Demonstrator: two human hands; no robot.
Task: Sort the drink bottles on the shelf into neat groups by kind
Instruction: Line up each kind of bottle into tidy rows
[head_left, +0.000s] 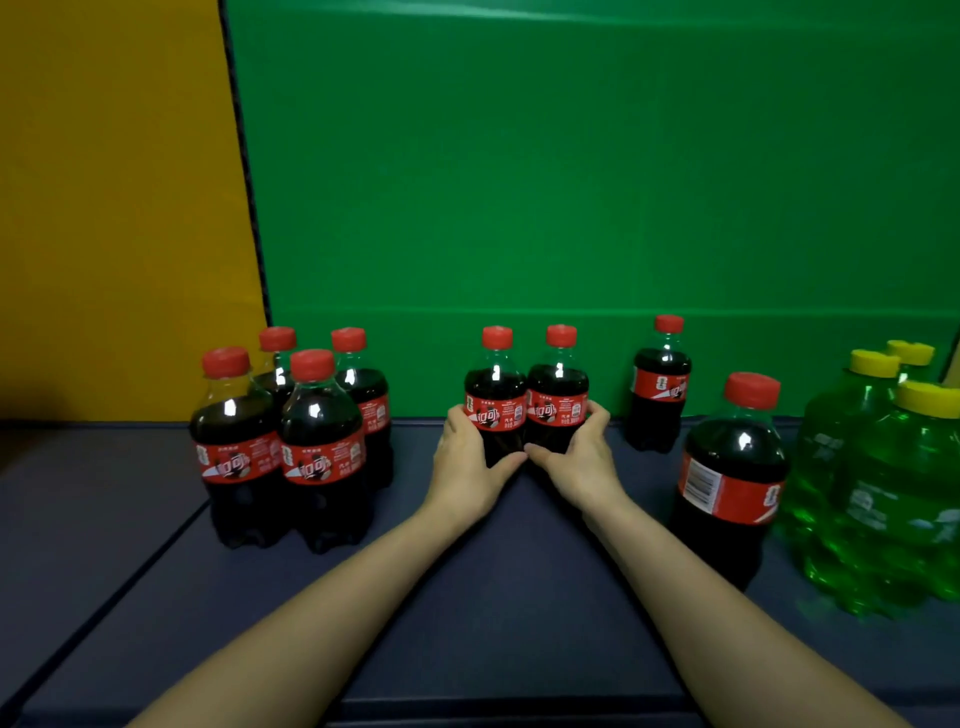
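Two cola bottles with red caps stand side by side at the middle of the dark shelf (493, 597). My left hand (465, 465) grips the left cola bottle (495, 387) low on its body. My right hand (579, 457) grips the right cola bottle (558, 382) the same way. My thumbs meet in front of the pair. A cluster of several cola bottles (291, 431) stands at the left. One cola bottle (660, 384) stands alone at the back right, and another (730, 478) nearer on the right. Three green drink bottles with yellow caps (883, 483) stand at the far right.
A green backdrop (571, 182) rises behind the shelf and a yellow panel (104, 208) stands at the left. A seam (130, 561) runs diagonally across the shelf's left part. The shelf's front edge lies just below my forearms.
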